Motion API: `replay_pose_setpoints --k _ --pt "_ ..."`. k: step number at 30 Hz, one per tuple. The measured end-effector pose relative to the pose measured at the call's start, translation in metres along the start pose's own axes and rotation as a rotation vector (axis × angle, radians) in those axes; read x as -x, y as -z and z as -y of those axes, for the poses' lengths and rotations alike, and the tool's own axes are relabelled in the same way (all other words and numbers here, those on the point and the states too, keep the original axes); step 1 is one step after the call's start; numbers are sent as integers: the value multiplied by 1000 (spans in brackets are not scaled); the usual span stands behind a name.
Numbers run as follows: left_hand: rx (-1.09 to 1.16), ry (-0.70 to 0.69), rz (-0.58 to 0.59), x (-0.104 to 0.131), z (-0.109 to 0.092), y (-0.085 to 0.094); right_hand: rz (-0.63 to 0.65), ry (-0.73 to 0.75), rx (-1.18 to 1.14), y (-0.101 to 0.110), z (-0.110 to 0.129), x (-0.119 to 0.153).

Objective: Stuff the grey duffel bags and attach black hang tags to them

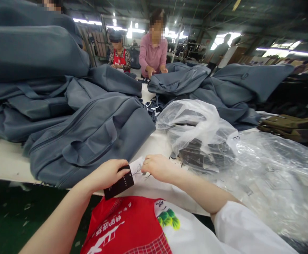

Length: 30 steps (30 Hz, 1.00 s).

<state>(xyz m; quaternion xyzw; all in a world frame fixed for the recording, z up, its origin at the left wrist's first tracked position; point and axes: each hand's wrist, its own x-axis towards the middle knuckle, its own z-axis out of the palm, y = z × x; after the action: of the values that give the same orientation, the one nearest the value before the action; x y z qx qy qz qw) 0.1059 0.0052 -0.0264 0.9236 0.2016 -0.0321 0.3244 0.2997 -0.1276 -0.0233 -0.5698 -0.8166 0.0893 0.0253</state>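
Observation:
My left hand (106, 175) is closed on a black tag (119, 183), thumb on its upper edge, just above the red apron. A white tag (137, 167) lies against the black one, with a thin dark string near it. My right hand (157, 167) pinches at the white tag's right end, its fingertips pressed together around the tag and string. Beyond my left hand lies a blue-grey bag (95, 137) with handles and a long zipper. To the right of my right hand, a clear plastic bag (204, 120) holds a stack of black tags (193, 157).
More blue-grey bags are piled at the left (34, 53) and at the back right (180, 79). A person in pink (154, 54) handles a bag across the white table (8, 158). Crumpled clear plastic (275, 180) covers the right side, near brown bags (291, 123).

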Motion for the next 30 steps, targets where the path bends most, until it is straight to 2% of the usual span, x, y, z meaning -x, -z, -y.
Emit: replay_pose_setpoints --k 3,5,7,10,12,14,16,18,24,28,30 --pt "145 -39 195 0 -2 10 -6 144 -88 5 2 -6" --pt "274 -80 261 -1 -3 14 -57 222 -251 3 2 -11" --pt "342 -148 211 0 -2 14 -159 259 -468 -4 1 -16" --pt "397 -231 83 2 3 8 -337 233 -774 -18 1 -22" --pt "552 -175 104 5 7 1 -424 215 -888 -24 3 -24" --pt "735 -59 144 6 11 -7 -495 230 -893 -27 4 -25" --pt "829 26 116 7 14 -13 -555 252 -859 -26 5 -25" --pt "864 51 58 7 16 -16 -566 239 -892 -23 4 -23" --pt "949 84 5 5 20 -19 -471 45 -1209 -22 -8 -15" --pt "1025 98 -32 4 19 -27 -551 -305 -1433 -25 -6 -18" --pt "1073 82 -65 1 17 -34 -617 -425 -1548 -28 2 -25"
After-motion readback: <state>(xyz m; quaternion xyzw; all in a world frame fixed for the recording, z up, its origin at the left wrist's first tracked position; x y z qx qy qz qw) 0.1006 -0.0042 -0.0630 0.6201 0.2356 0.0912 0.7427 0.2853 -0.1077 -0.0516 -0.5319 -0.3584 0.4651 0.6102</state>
